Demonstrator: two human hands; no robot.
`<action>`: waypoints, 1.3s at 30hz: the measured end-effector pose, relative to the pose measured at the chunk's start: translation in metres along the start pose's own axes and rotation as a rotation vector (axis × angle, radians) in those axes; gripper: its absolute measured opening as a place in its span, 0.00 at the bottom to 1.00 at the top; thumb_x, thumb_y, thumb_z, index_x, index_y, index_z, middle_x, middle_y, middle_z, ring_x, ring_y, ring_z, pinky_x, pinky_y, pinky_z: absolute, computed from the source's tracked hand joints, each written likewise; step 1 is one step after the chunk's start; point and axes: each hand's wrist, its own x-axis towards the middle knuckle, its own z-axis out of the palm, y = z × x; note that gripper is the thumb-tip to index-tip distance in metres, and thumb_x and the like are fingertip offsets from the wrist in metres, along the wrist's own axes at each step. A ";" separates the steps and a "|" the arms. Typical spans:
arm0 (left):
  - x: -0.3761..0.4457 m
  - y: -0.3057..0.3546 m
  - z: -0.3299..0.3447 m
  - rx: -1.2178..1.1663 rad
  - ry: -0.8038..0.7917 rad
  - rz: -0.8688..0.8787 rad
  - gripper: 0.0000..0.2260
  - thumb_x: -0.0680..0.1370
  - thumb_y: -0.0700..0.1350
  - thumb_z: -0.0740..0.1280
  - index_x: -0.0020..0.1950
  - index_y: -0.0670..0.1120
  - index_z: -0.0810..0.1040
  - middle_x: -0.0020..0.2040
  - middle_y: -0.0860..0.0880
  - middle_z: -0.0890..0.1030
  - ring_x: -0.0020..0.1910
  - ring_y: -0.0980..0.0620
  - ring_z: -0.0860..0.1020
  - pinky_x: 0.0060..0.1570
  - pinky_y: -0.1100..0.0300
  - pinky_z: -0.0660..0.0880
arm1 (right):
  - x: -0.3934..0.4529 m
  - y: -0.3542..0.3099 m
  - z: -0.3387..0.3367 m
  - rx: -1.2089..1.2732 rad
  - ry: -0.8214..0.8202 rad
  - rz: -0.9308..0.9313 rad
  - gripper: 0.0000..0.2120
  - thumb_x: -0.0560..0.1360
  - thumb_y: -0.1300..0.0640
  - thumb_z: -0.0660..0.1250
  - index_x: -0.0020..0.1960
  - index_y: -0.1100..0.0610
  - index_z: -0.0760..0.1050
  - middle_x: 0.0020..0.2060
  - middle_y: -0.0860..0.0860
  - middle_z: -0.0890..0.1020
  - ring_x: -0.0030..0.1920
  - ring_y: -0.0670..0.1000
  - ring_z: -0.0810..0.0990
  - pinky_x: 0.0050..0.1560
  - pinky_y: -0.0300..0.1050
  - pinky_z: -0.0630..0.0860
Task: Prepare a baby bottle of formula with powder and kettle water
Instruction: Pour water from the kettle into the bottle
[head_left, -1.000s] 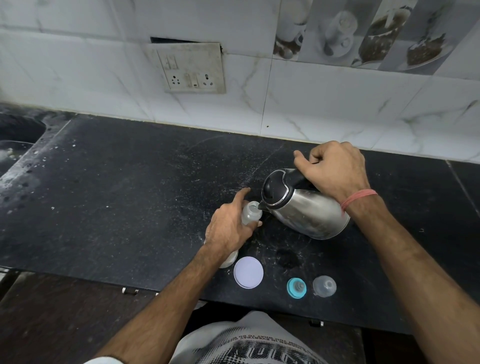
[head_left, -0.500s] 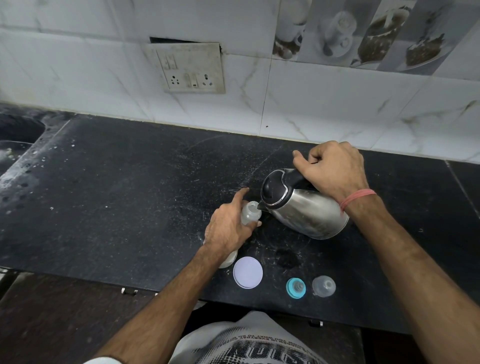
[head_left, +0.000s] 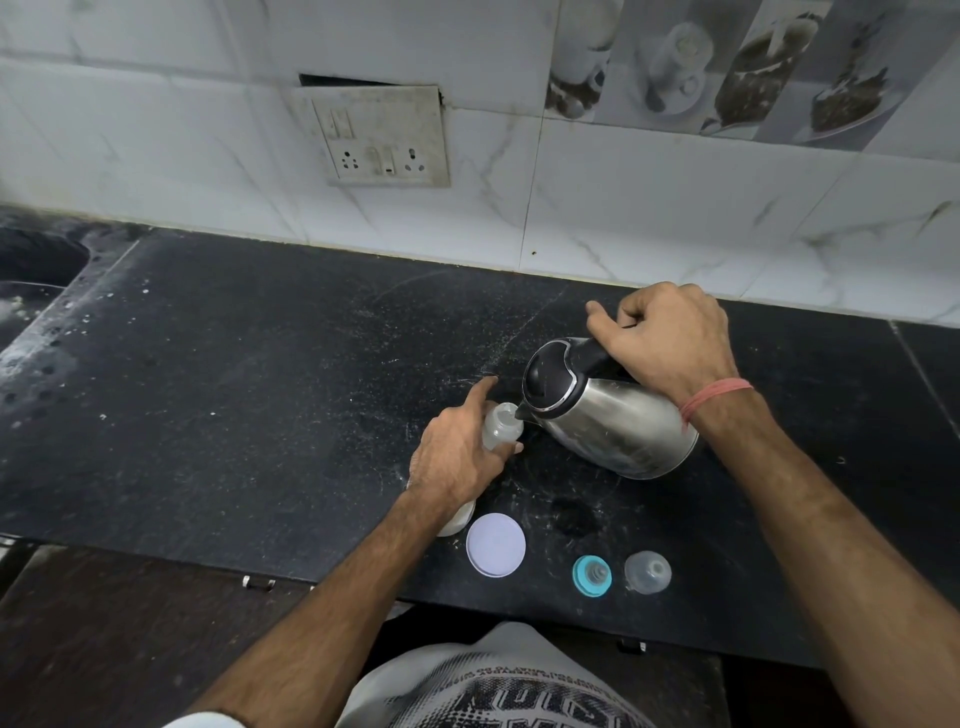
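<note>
**Kettle tipped at the mouth of the baby bottle**

The right hand (head_left: 670, 338) has its fingers curled tight around the black handle of the shiny steel kettle (head_left: 608, 415). The kettle leans over to the left, and its spout touches the open top of the clear baby bottle (head_left: 501, 426). I cannot see any water.

The left hand (head_left: 457, 462) wraps around the bottle, with the pointer finger sticking out straight past it. The bottle sits near the middle of the black counter (head_left: 234, 389), a bit toward the front edge.

Close to the front edge lie three small things in a row: a round white lid (head_left: 495, 544), a teal ring with the nipple (head_left: 592, 575), and a clear cap (head_left: 648, 572). A white tub (head_left: 460, 517) peeks out from under the left wrist.

On the tiled wall behind is a dirty socket plate (head_left: 382, 136). The shirt (head_left: 509, 686) at the bottom has dark letters, but they are cut off and cannot be read. The right wrist wears a red thread (head_left: 714, 397).
</note>
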 end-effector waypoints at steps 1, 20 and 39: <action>0.000 0.000 0.000 0.003 -0.001 -0.002 0.45 0.77 0.57 0.83 0.89 0.56 0.62 0.67 0.57 0.88 0.66 0.47 0.86 0.65 0.45 0.82 | 0.000 0.000 0.000 -0.001 0.001 -0.001 0.32 0.80 0.37 0.68 0.27 0.57 0.66 0.20 0.47 0.66 0.28 0.51 0.72 0.48 0.52 0.79; -0.004 0.004 -0.004 -0.003 0.009 -0.006 0.43 0.77 0.57 0.82 0.88 0.58 0.65 0.67 0.56 0.88 0.66 0.46 0.86 0.62 0.45 0.83 | -0.001 0.000 0.000 0.008 -0.004 0.005 0.32 0.80 0.38 0.68 0.27 0.57 0.66 0.21 0.47 0.66 0.27 0.51 0.71 0.46 0.50 0.77; 0.000 -0.001 0.001 -0.004 0.018 0.005 0.44 0.76 0.58 0.83 0.86 0.61 0.64 0.67 0.57 0.88 0.65 0.47 0.86 0.63 0.45 0.83 | 0.000 0.002 0.002 0.008 -0.007 0.001 0.32 0.81 0.38 0.68 0.27 0.57 0.67 0.21 0.47 0.66 0.28 0.51 0.71 0.49 0.51 0.79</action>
